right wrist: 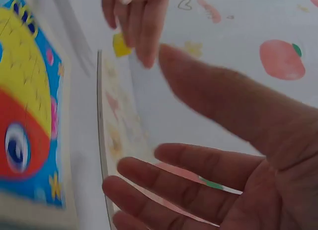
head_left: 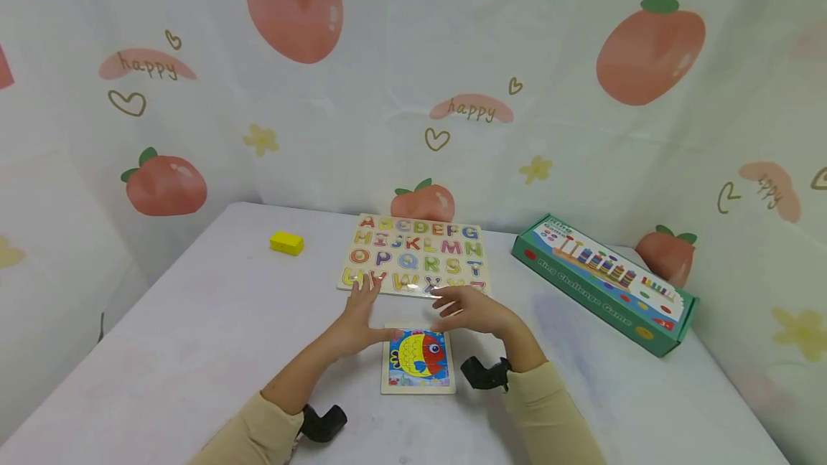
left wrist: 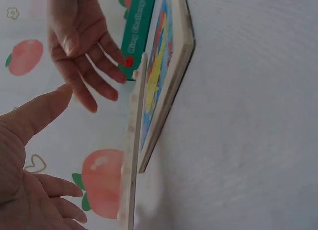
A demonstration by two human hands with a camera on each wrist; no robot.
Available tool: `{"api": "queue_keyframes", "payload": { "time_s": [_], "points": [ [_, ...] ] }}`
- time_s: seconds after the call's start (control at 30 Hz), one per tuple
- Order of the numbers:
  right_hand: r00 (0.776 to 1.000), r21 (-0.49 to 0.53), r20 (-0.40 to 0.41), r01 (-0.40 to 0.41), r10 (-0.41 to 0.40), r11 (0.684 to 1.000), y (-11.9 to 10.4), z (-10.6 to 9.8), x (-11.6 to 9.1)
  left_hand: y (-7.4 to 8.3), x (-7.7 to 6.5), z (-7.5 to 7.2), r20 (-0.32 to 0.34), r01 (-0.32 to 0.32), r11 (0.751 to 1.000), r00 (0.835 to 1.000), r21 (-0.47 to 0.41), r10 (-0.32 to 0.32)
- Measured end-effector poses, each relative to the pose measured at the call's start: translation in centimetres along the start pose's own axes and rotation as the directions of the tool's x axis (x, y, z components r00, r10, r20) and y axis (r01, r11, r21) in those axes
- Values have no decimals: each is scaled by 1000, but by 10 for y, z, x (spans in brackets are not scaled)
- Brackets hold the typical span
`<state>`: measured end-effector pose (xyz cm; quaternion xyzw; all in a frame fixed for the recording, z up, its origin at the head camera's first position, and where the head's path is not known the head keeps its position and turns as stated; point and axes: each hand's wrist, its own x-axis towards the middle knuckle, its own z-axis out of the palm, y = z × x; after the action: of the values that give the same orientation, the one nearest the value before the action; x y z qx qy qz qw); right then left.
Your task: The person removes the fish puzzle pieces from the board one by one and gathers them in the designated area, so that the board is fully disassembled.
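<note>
My left hand (head_left: 352,325) and right hand (head_left: 477,311) are empty, unclenched, near the puzzle (head_left: 420,359). I judge it light, stiff; grip opposite frame (head_left: 420,390) edges.

- A yellow block (head_left: 286,243) sits far left on the desk (head_left: 194,350)
- A green game box (head_left: 604,282) lies slanted, far right
- White fruit-printed cloth (head_left: 388,56) hangs behind

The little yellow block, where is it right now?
In the head view, the small yellow rectangular block lies toward the back left of the white table, left of the pale wooden alphabet board with colourful letters.
</note>
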<state>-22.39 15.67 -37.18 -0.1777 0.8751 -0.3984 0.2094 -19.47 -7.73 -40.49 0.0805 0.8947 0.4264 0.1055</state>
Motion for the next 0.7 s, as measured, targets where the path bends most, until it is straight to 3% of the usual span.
{"api": "queue_keyframes", "payload": {
  "time_s": [0.13,0.27,0.43,0.7],
  "points": [
    [995,12,41,90,-90,996,-8,13,12,-3,-3,7,62,-5,1000,998,30,3],
    [992,33,53,113,-114,993,-10,25,22,-4,-6,11,109,-17,1000,994,12,16],
    [994,46,68,78,-81,996,-8,37,30,-7,-4,13,105,-73,997,992,-33,76],
    [997,27,62,43,-44,999,-5,46,35,-19,1,19,70,-125,992,990,27,123]
  ]
}}
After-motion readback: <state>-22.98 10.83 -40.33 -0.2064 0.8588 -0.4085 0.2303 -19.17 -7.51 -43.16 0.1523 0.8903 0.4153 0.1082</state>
